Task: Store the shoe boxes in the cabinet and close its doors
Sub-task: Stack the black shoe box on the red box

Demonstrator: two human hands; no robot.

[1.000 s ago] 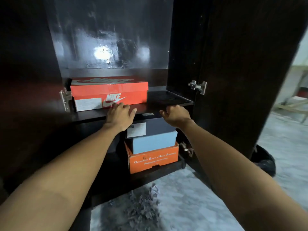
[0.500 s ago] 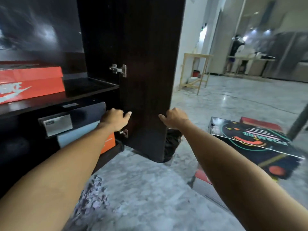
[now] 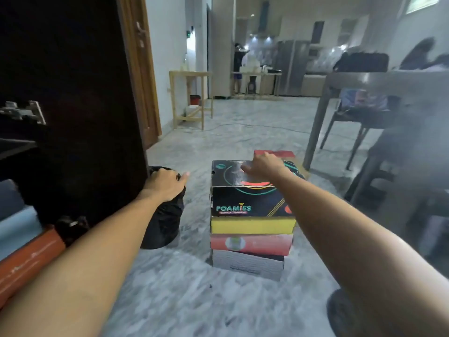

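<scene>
Four stacked shoe boxes [image 3: 250, 222] stood on the floor [image 3: 184, 288]. The right hand [image 3: 263, 164] rested loosely on the top box [image 3: 243, 190], holding nothing. The left hand [image 3: 165, 182] hovered relaxed, also holding nothing.

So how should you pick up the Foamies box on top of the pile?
Grip the Foamies box by its two short ends, one hand on each, coming from above. It lies flat on top of the stack, wide and lidded, so a level two-handed lift probably keeps it steady.

Black Foamies box [image 3: 250, 190], grey marbled floor [image 3: 182, 288]
</scene>
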